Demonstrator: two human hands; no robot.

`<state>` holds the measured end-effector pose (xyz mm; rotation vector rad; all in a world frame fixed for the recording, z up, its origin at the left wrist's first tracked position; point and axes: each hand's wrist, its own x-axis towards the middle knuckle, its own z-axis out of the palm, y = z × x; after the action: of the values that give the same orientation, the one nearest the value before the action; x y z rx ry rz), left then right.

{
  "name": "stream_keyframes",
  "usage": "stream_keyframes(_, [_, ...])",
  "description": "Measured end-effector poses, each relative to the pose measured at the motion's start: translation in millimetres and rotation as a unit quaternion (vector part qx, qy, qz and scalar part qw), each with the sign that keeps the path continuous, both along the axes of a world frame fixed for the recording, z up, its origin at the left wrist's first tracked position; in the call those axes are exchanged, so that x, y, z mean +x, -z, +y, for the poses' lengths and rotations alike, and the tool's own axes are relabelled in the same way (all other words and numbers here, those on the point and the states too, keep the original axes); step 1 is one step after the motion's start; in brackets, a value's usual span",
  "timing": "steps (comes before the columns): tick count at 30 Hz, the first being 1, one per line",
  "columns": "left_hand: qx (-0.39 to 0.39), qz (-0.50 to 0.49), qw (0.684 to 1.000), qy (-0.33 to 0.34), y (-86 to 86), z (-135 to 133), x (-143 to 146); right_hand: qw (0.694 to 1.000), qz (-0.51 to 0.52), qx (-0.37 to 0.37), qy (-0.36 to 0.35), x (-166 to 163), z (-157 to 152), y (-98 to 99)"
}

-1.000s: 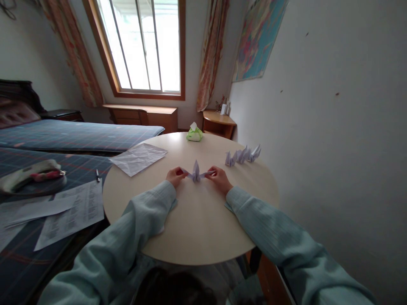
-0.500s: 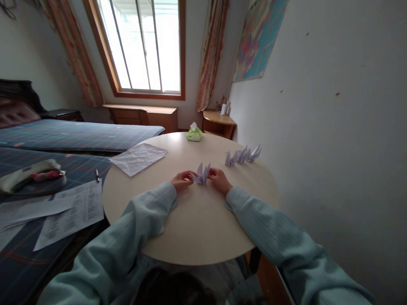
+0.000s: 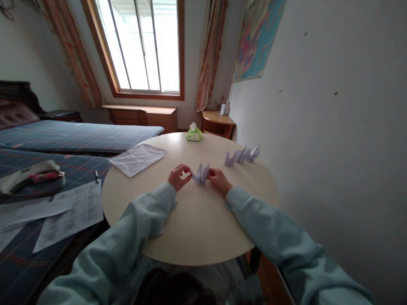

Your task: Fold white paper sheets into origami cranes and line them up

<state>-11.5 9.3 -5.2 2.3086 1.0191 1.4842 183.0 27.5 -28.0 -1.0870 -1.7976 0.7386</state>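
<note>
A pale lilac paper crane [image 3: 201, 174] stands on the round table [image 3: 200, 224] between my hands, its two wings pointing up. My left hand [image 3: 179, 176] pinches the crane's thin left tip between thumb and forefinger, with the wrist raised a little. On the opposite side, my right hand [image 3: 218, 179] has its fingers closed on the crane's right end; the fingertips are partly hidden behind the paper. Farther back to the right, several finished paper cranes [image 3: 242, 155] of the same colour stand in a row.
Creased white paper sheets [image 3: 139, 159] lie at the table's left edge. A green tissue pack [image 3: 193, 133] stands at the far edge. Left of the table, printed papers [image 3: 71, 216] and a pen [image 3: 97, 176] rest on a bed. The wall [image 3: 333, 169] borders the right side.
My left hand has lifted and turned, now pinching the crane's left tip with the fingers forming a loop. My right hand and the crane have barely moved.
</note>
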Motion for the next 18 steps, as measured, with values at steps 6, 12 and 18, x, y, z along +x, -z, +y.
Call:
stream_keyframes(6, [0.059, 0.045, 0.997, -0.013, -2.1, -3.7, 1.0, 1.000, 0.012, -0.007, -0.022, -1.6, -0.8, 1.5])
stream_keyframes(12, [0.087, 0.061, 0.994, -0.035, -2.9, -5.0, 0.6, 1.000, 0.002, 0.002, -0.017, -0.6, 0.1, 2.7])
stream_keyframes(18, [0.087, 0.045, 0.995, -0.001, -2.5, -6.8, 2.8, 1.000, -0.003, 0.007, -0.013, -1.7, -1.5, 0.6])
